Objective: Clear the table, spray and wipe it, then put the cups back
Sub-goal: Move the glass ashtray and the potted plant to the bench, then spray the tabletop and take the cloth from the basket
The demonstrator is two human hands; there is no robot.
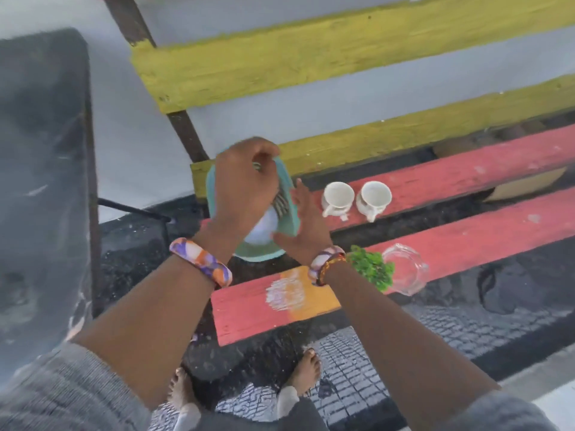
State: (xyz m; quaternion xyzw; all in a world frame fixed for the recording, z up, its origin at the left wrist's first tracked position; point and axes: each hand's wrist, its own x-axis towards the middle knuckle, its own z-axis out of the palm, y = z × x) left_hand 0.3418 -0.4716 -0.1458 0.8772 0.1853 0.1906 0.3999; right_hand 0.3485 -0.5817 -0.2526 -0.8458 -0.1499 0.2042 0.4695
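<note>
Rough, matt painted wood on the red bench slats (pixel 466 172) and yellow back slats (pixel 311 51). Glossy white ceramic on both small cups (pixel 338 197) (pixel 375 197); clear, shiny glass on the round dish (pixel 404 269). Smooth teal plastic-looking plate (pixel 217 194); metal fork (pixel 280 200).

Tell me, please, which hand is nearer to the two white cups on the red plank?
The right hand. It touches the teal plate's right edge, just left of the white cups. The left hand holds a fork over the plate, farther left.
</note>
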